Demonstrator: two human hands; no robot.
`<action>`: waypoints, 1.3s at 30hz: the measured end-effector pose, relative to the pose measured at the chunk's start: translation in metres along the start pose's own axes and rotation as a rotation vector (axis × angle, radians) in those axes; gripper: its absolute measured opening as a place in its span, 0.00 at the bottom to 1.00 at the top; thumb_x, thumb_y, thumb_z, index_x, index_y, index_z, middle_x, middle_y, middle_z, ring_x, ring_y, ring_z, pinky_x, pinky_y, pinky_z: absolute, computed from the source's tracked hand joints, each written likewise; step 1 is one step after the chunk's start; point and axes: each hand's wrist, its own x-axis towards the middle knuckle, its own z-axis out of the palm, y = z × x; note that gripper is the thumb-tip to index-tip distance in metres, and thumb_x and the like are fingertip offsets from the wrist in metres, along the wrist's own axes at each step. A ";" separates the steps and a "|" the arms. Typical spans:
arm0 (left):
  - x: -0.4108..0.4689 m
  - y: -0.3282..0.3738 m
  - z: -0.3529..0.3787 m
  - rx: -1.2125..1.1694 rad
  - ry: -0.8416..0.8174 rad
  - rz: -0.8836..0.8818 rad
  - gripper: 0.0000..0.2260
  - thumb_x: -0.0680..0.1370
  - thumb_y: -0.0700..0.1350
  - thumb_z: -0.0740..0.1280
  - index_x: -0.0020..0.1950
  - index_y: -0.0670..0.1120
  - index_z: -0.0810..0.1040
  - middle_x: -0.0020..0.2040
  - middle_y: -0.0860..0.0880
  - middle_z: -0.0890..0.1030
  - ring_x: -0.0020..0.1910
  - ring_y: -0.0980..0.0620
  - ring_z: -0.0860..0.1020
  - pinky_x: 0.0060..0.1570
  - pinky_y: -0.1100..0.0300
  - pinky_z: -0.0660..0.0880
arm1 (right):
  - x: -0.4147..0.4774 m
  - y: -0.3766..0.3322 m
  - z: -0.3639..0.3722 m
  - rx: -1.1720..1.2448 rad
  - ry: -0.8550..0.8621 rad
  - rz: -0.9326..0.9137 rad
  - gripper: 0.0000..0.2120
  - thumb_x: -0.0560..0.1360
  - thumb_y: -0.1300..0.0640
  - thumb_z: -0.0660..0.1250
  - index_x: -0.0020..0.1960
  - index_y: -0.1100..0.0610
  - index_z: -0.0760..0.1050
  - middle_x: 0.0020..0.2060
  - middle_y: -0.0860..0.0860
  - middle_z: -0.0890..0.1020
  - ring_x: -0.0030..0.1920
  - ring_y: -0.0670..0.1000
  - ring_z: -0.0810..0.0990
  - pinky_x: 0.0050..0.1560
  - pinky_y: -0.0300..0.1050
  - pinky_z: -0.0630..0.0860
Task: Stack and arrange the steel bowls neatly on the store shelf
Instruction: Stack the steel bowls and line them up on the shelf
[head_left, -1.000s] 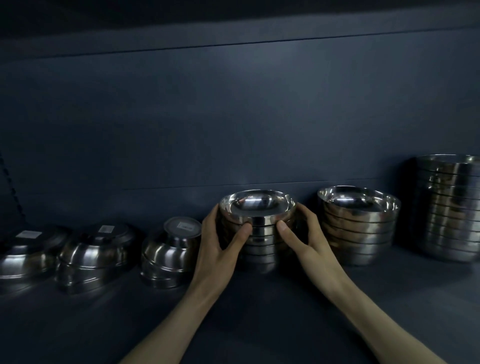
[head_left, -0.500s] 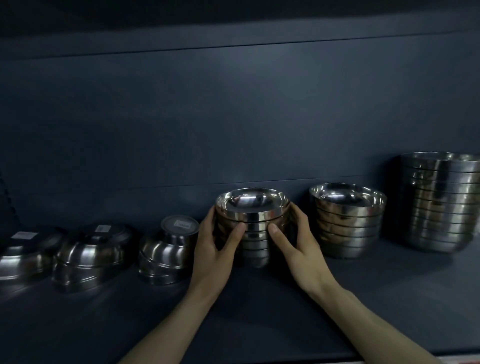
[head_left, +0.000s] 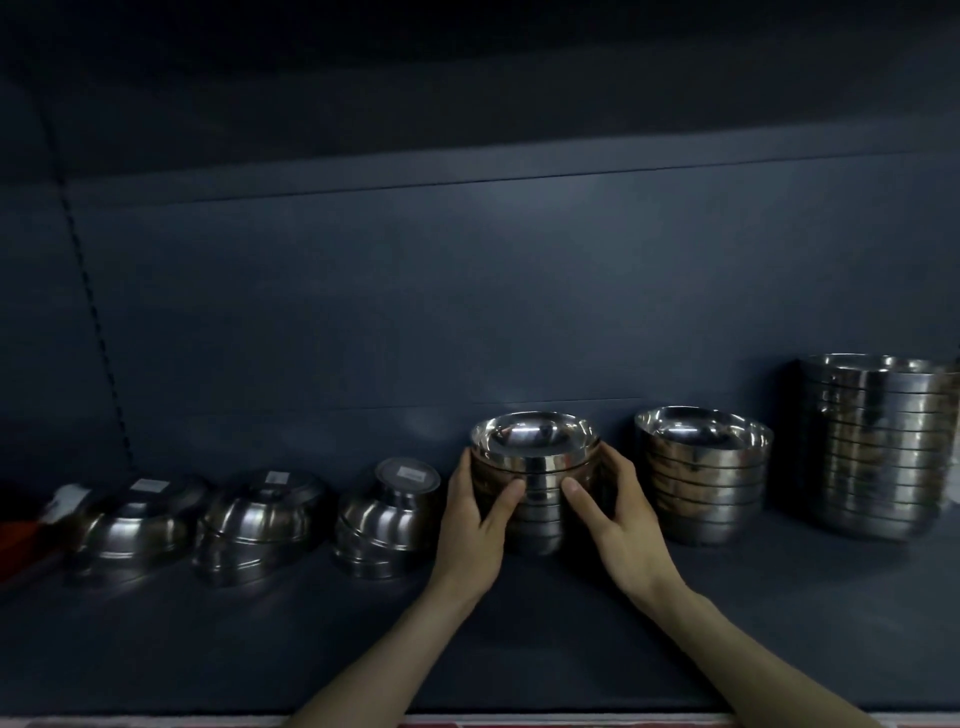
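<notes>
A small stack of several upright steel bowls (head_left: 537, 467) stands on the dark shelf (head_left: 519, 634) at centre. My left hand (head_left: 475, 519) grips its left side, thumb across the front. My right hand (head_left: 618, 519) grips its right side the same way. To the right stands a wider stack of bowls (head_left: 704, 478), and further right a taller, larger stack (head_left: 878, 447). Left of my hands sit upside-down bowl stacks with labels on their bases: a small one (head_left: 387, 514), a medium one (head_left: 260, 525) and a large one (head_left: 137, 530).
The shelf's dark back panel (head_left: 467, 291) rises close behind the bowls, with the upper shelf overhead. A red and white object (head_left: 31, 525) lies at the far left. A red strip runs along the shelf's front edge (head_left: 519, 721).
The view has shifted so the bowls sit a little further right and lower, and the shelf's front edge has come into view. Both hands keep their grip on the centre stack.
</notes>
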 end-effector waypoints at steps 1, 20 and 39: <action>0.000 0.003 -0.004 0.008 -0.009 -0.021 0.31 0.79 0.59 0.74 0.80 0.56 0.69 0.71 0.59 0.78 0.71 0.63 0.75 0.73 0.60 0.72 | 0.000 -0.001 0.000 -0.017 0.012 0.015 0.30 0.80 0.47 0.74 0.79 0.48 0.68 0.70 0.43 0.78 0.69 0.39 0.76 0.71 0.37 0.71; -0.042 0.013 -0.098 0.232 0.101 0.058 0.26 0.78 0.34 0.73 0.64 0.64 0.79 0.61 0.57 0.83 0.57 0.62 0.82 0.60 0.63 0.81 | -0.054 -0.060 0.037 -0.084 -0.161 -0.026 0.05 0.80 0.58 0.74 0.49 0.51 0.80 0.39 0.47 0.84 0.39 0.41 0.80 0.43 0.34 0.75; -0.021 -0.036 -0.145 0.217 0.095 -0.122 0.43 0.70 0.51 0.81 0.80 0.60 0.62 0.75 0.55 0.68 0.74 0.56 0.68 0.71 0.60 0.65 | -0.027 -0.036 0.152 -0.328 -0.416 0.227 0.39 0.67 0.38 0.66 0.75 0.53 0.68 0.68 0.52 0.79 0.70 0.57 0.76 0.70 0.56 0.75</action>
